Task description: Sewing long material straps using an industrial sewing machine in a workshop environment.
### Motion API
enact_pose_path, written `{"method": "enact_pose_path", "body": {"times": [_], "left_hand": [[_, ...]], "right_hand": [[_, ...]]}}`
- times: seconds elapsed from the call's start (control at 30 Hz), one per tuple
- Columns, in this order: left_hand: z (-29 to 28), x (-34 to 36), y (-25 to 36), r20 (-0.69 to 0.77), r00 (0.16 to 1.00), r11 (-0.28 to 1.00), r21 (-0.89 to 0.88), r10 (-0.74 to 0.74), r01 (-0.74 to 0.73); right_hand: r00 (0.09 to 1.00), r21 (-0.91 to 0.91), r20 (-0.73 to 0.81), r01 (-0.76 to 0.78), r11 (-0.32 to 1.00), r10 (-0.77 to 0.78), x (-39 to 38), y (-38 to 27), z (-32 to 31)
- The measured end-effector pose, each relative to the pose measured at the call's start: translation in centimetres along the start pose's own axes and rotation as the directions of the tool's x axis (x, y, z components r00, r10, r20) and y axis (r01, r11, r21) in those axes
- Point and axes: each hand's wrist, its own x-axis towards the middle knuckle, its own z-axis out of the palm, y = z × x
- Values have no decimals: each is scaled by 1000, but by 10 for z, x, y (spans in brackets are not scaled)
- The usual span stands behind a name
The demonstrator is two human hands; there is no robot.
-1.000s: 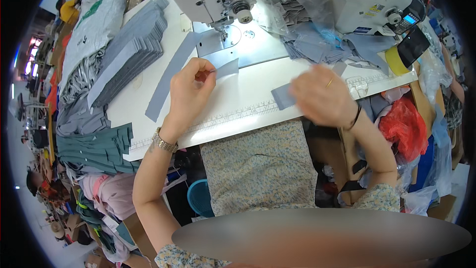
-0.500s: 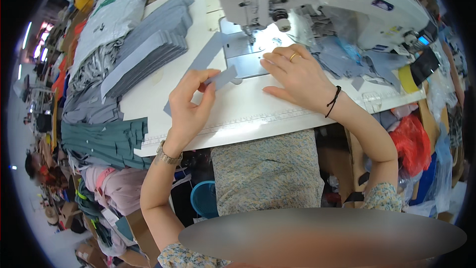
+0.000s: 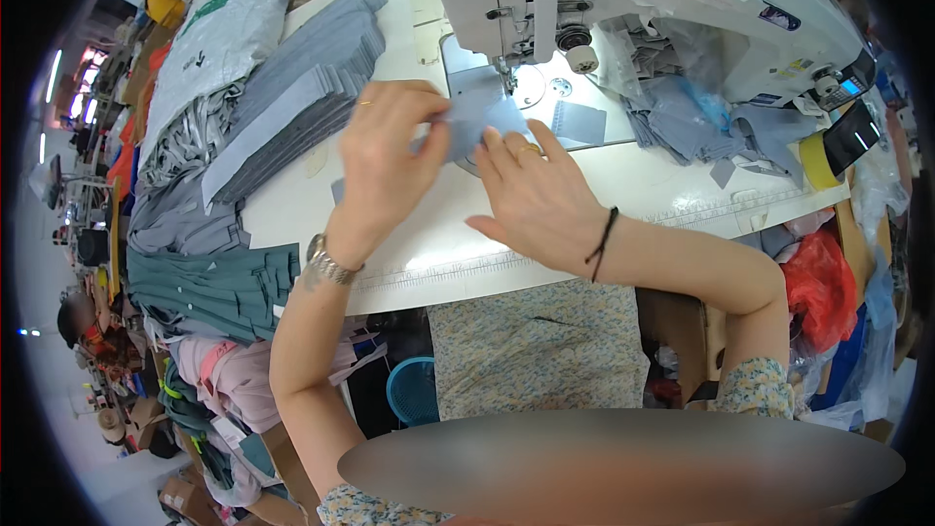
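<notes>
My left hand, closed with thumb and fingers bent together, grips the left end of a small blue-grey fabric piece; its fingers are slightly blurred. The fabric lies just in front of the needle of a white sewing machine. My right hand rests with fingers stretched out, their tips pressing on the fabric's right side. To the right of the needle, a small blue-grey square lies on the machine's plate. Part of a grey strip shows beside my left wrist, mostly hidden by the hand.
Stacked grey fabric panels lie on the left of the white table, with a dark green pleated pile nearer me. Grey scraps and a yellow tape roll sit at right. Below hangs a blue basket.
My left hand has moved up and right with the fabric, toward the needle. The right hand has shifted left and down onto it. A blue-grey square now shows on the plate.
</notes>
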Motion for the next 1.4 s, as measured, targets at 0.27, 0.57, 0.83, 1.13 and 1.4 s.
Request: {"method": "enact_pose_path", "body": {"times": [0.27, 0.57, 0.83, 1.13, 1.4], "left_hand": [[52, -11, 8, 225, 968, 994, -18, 108, -106], [38, -9, 2, 289, 957, 998, -68, 22, -2], [34, 2, -1, 68, 997, 997, 66, 40, -45], [45, -7, -1, 254, 962, 987, 95, 102, -130], [46, -9, 0, 245, 961, 980, 123, 125, -159]], "right_hand": [[997, 137, -67, -22, 990, 32, -44, 64, -15], [966, 135, -192, 202, 970, -175, -16, 96, -14], [970, 246, -240, 107, 963, -46, 2, 76, 15], [991, 314, -120, 87, 946, -52, -8, 89, 5], [983, 305, -177, 100, 947, -47, -5, 85, 11]]}}
